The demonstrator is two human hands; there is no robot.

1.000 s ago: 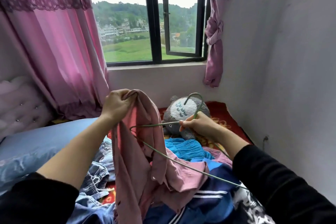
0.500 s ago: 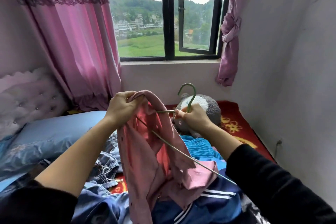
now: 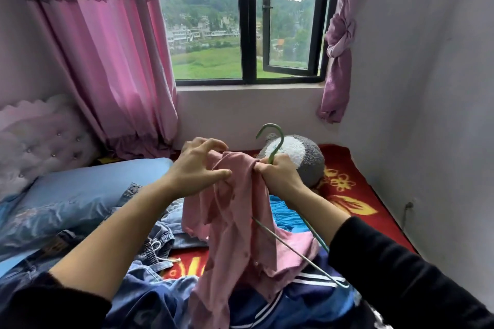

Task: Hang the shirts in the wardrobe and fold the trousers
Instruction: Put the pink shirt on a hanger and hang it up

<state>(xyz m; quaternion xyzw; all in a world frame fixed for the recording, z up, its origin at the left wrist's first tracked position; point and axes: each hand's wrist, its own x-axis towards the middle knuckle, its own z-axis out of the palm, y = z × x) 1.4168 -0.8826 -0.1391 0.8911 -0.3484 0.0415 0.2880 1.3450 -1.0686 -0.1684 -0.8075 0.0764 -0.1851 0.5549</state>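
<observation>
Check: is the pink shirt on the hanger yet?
Half on: pink shirt covers one arm of the green hanger; its other arm juts out bare.

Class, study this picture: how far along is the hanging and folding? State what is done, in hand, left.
Done: nothing finished shows; no wardrobe is in view. In hand: the right hand grips the green hanger, with the pink shirt partly draped over it; the left hand is beside the shirt. Left: the jeans lie crumpled, unfolded.
</observation>
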